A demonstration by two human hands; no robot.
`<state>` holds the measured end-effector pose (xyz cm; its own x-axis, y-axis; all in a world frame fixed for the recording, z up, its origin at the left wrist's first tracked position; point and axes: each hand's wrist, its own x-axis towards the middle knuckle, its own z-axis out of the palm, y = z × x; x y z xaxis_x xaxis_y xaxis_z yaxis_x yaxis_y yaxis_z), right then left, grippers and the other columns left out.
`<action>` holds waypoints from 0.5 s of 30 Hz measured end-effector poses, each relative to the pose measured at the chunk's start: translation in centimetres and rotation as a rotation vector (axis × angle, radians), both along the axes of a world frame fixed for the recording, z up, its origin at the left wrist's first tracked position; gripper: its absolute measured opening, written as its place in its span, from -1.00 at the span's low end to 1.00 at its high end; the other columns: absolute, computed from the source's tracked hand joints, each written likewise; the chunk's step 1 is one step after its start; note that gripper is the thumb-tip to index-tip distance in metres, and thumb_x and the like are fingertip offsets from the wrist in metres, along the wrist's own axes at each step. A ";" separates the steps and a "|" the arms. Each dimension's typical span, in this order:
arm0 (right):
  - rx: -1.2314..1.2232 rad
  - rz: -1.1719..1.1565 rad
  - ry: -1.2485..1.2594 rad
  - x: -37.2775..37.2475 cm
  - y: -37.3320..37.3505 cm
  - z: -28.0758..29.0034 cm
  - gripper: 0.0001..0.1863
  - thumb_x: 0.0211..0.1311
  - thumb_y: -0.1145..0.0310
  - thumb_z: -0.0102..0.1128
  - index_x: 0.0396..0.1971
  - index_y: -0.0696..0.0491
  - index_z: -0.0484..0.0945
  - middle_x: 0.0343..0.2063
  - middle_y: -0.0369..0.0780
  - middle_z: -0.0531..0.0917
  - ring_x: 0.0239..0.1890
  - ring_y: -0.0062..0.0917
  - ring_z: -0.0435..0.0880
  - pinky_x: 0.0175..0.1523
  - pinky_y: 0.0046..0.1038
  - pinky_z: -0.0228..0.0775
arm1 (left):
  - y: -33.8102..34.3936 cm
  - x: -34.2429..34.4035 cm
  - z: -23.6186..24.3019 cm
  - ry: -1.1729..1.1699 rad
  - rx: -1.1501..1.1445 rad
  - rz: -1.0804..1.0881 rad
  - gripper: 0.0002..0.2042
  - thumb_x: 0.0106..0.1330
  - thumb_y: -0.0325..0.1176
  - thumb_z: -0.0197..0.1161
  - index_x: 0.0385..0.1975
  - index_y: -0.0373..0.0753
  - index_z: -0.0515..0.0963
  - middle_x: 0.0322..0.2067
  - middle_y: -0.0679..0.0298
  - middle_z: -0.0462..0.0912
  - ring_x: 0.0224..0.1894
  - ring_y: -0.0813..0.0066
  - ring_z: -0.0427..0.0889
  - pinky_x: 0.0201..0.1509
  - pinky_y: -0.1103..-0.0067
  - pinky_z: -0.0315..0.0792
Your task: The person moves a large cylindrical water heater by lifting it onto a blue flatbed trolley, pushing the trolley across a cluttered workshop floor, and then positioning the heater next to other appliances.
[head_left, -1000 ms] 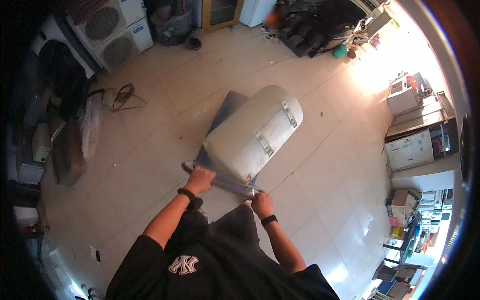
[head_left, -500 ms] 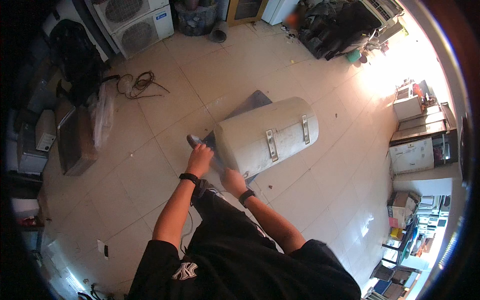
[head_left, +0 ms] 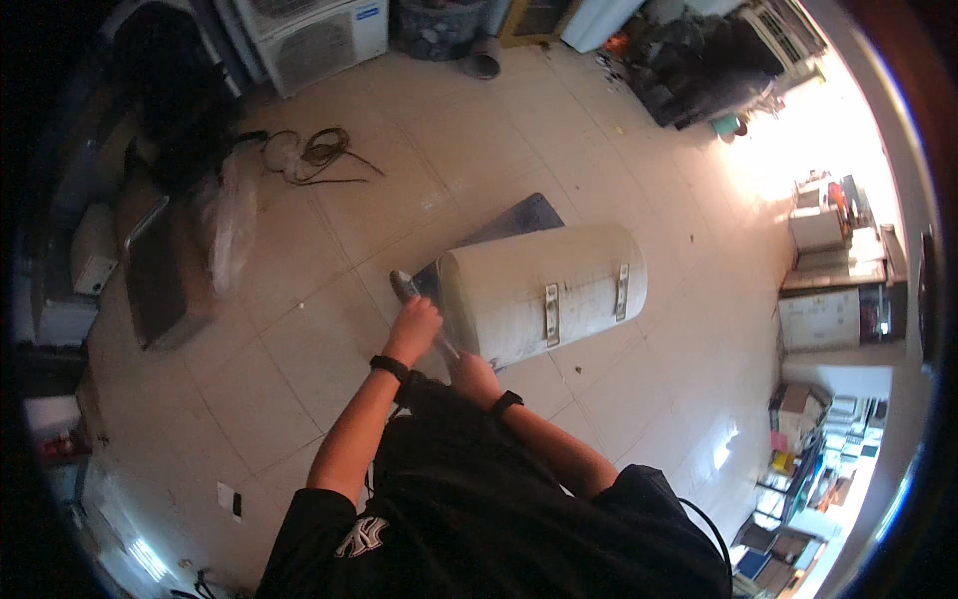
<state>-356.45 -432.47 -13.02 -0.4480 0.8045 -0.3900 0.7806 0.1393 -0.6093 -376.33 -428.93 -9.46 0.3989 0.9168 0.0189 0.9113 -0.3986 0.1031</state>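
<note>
The left hand (head_left: 416,324) has its fingers clenched round a long, grey, shiny bar (head_left: 403,288), rounded tip poking out; the right hand (head_left: 474,378) curls over its lower stretch, fingertips hidden. That bar slants right beside the near end of a big white cylindrical tank (head_left: 519,275) with two metal brackets (head_left: 552,315), lying on a flat dark-blue sheet (head_left: 535,208) whose far corner juts out. Beneath, pale glossy floor tiles (head_left: 619,429); toward the floor's left edge, a coil of thin dark cable (head_left: 324,150) and a brown box (head_left: 165,285); along the right edge, a cardboard box (head_left: 798,401). And look, a second ago those hands were spread wide; now they're close together, the bar steeper!
</note>
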 end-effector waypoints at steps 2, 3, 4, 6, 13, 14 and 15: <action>-0.048 -0.015 -0.025 -1.4 0.0 2.8 -0.73 0.01 0.35 0.20 -0.33 0.22 0.51 -0.41 0.11 0.62 -0.26 0.05 0.59 -0.17 -0.05 0.44 | -0.1 -0.4 0.9 -0.087 0.016 0.040 -0.92 0.01 -0.37 0.22 -0.54 -0.14 0.64 -0.43 0.25 0.61 -0.14 0.29 0.51 0.05 0.41 0.33; -0.074 -0.035 -0.044 -2.1 0.0 4.1 -0.72 0.00 0.36 0.21 -0.32 0.22 0.51 -0.40 0.12 0.62 -0.26 0.05 0.59 -0.17 -0.05 0.44 | -0.1 -0.9 1.8 -0.085 -0.018 0.040 -0.92 0.01 -0.37 0.21 -0.54 -0.16 0.64 -0.43 0.24 0.61 -0.14 0.28 0.51 0.05 0.40 0.34; -0.082 -0.018 -0.050 -2.4 -0.7 4.2 -0.72 -0.01 0.36 0.21 -0.33 0.23 0.51 -0.41 0.12 0.62 -0.26 0.06 0.60 -0.17 -0.06 0.45 | -0.5 -1.5 2.7 -0.084 -0.054 0.038 -0.91 0.02 -0.38 0.20 -0.54 -0.17 0.64 -0.43 0.23 0.61 -0.14 0.26 0.51 0.05 0.39 0.35; -0.050 0.043 -0.047 -3.5 -0.3 4.3 -0.71 -0.02 0.36 0.23 -0.33 0.24 0.50 -0.42 0.12 0.62 -0.26 0.06 0.60 -0.17 -0.07 0.46 | -0.9 -2.8 1.0 -0.168 -0.002 0.116 -0.89 0.06 -0.38 0.16 -0.54 -0.22 0.62 -0.41 0.17 0.60 -0.14 0.21 0.50 0.03 0.35 0.36; -0.048 -0.032 -0.146 -7.2 -5.0 12.3 -0.66 0.05 0.23 0.17 -0.25 0.17 0.56 -0.39 0.10 0.63 -0.25 0.03 0.60 -0.20 -0.07 0.46 | -6.7 -5.9 6.0 -0.222 -0.037 0.048 -0.93 0.06 -0.42 0.18 -0.49 -0.20 0.57 -0.38 0.20 0.57 -0.14 0.23 0.48 0.03 0.37 0.32; -0.026 -0.014 -0.158 -7.5 -6.0 11.6 -0.67 0.04 0.24 0.17 -0.26 0.16 0.55 -0.40 0.09 0.63 -0.27 0.02 0.61 -0.21 -0.06 0.45 | -7.8 -6.6 5.7 -0.200 -0.067 0.048 -0.93 0.05 -0.43 0.20 -0.46 -0.19 0.56 -0.38 0.21 0.54 -0.13 0.24 0.46 0.05 0.37 0.29; 0.005 0.009 -0.174 -7.2 -6.4 10.5 -0.68 0.02 0.24 0.18 -0.27 0.15 0.55 -0.42 0.09 0.63 -0.28 0.01 0.61 -0.22 -0.06 0.45 | -8.5 -6.8 5.7 -0.181 -0.088 0.053 -0.91 0.03 -0.45 0.23 -0.44 -0.18 0.55 -0.37 0.22 0.52 -0.13 0.25 0.44 0.08 0.37 0.25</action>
<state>-363.68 -438.84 -2.51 -0.3816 0.8029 -0.4580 0.8728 0.1498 -0.4645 -383.16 -437.38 -3.77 0.3470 0.9378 0.0045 0.8943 -0.3323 0.2996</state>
